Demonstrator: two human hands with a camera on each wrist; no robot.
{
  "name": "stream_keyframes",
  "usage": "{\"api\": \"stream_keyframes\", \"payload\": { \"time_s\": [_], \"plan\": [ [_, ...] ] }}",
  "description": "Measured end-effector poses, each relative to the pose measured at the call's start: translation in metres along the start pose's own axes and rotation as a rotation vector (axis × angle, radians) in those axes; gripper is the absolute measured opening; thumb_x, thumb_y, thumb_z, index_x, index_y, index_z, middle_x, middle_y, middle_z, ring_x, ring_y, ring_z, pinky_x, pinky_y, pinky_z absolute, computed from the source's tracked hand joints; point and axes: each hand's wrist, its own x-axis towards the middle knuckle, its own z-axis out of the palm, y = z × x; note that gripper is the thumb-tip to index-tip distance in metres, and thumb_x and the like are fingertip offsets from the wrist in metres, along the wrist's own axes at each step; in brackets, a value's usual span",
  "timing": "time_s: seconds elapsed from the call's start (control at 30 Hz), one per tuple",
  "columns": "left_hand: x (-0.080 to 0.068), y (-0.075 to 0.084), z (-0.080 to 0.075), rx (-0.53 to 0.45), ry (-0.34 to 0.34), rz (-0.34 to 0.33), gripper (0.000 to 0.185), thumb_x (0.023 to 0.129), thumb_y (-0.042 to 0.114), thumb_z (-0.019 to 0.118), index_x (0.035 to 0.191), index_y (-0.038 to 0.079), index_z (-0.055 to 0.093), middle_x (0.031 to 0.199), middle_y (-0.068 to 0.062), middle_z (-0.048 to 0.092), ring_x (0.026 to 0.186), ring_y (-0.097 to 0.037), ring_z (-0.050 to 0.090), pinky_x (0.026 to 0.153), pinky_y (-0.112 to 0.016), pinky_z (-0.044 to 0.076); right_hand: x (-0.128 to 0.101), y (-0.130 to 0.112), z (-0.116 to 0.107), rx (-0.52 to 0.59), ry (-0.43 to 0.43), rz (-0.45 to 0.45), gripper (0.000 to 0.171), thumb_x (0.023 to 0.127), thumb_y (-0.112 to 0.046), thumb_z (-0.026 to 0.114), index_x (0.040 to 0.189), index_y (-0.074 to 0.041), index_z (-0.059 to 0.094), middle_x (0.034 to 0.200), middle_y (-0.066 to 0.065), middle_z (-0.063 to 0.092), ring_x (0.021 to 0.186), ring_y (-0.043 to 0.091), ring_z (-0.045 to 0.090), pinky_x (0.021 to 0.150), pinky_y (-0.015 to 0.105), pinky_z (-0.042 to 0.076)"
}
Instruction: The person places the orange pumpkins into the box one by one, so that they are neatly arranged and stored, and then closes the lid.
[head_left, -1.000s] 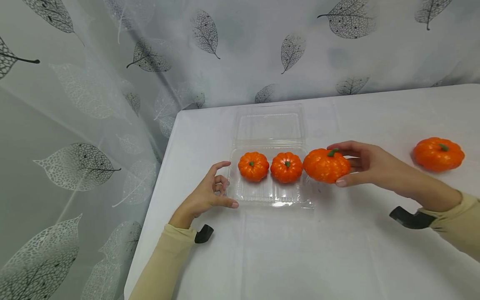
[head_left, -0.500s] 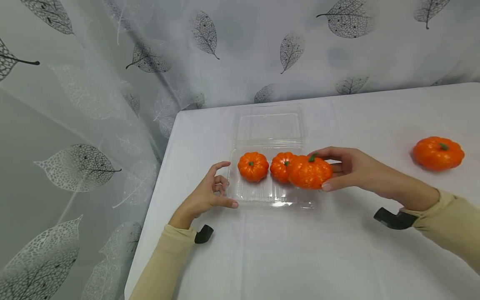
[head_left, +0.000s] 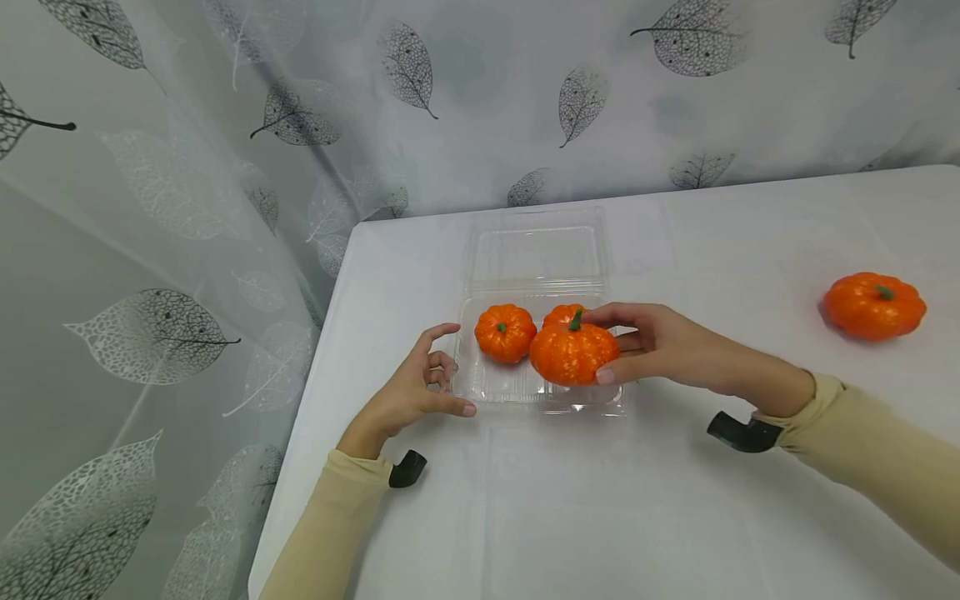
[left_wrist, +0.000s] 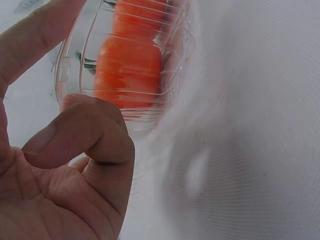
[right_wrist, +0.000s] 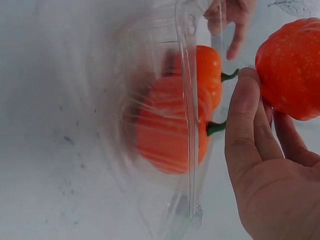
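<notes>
So far: two small pumpkins (head_left: 506, 332) sit in the clear tray (head_left: 545, 396).
Right hand (head_left: 660, 346): I grip a third pumpkin (head_left: 573, 353), held over the tray's near right corner, not set down.
Left hand (head_left: 408, 392): loosely curled, touching the tray's left edge, grasping nothing.
Left over: fourth pumpkin (head_left: 874, 305), far right on the table (head_left: 675, 500).
</notes>
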Motion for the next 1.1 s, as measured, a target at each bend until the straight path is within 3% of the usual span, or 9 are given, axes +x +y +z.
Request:
{"api": "stream_keyframes", "payload": {
  "time_s": [0.8,1.1],
  "plan": [
    [-0.001,0.001,0.001,0.003,0.003,-0.007,0.101,0.060,0.004,0.085,0.139,0.026,0.025,0.091,-0.024,0.042,0.066,-0.023,0.041,0.052,-0.024,0.036,0.033,0.012,0.042,-0.227,0.019,0.057,0.064,0.072,-0.044,0.075,0.126,-0.019,0.051,0.117,-0.001,0.056,0.098,0.013,0.060,0.080,0.030,0.049],
    [-0.001,0.001,0.001,0.001,0.006,-0.008,0.100,0.060,0.004,0.085,0.138,0.027,0.025,0.090,-0.022,0.042,0.067,-0.023,0.041,0.052,-0.024,0.035,0.038,0.009,0.048,-0.314,0.025,0.058,0.064,0.074,-0.051,0.070,0.125,-0.016,0.052,0.109,-0.004,0.060,0.095,0.012,0.059,0.079,0.030,0.048]
  ]
}}
